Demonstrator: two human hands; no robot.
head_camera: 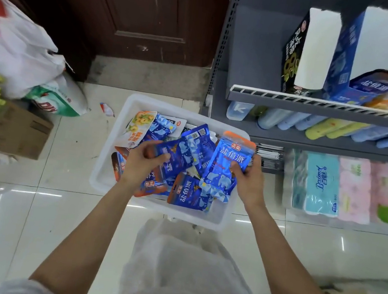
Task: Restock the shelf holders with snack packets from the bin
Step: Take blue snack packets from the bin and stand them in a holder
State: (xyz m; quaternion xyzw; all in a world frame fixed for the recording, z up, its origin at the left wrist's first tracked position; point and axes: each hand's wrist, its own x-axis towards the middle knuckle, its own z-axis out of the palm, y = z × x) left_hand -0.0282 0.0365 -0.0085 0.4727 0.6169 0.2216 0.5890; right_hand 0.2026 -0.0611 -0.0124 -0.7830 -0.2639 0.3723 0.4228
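Observation:
A white plastic bin (110, 159) sits on the tiled floor, filled with several blue snack packets and one white and yellow packet (138, 126). My left hand (144, 162) grips a blue packet (176, 154) inside the bin. My right hand (250, 178) holds a blue packet with an orange top (226, 161), upright over the bin's right side. On the upper shelf at the right stands a blue cardboard holder (355, 90) with a blue packet (379, 81) lying in it, next to a black holder (292, 53).
Grey metal shelving (319, 106) rises at the right, with bottles on the middle level and tissue packs (320, 186) at the bottom. A cardboard box (19, 130) and plastic bags (14, 44) stand at the left. A brown door (133, 7) is behind the bin.

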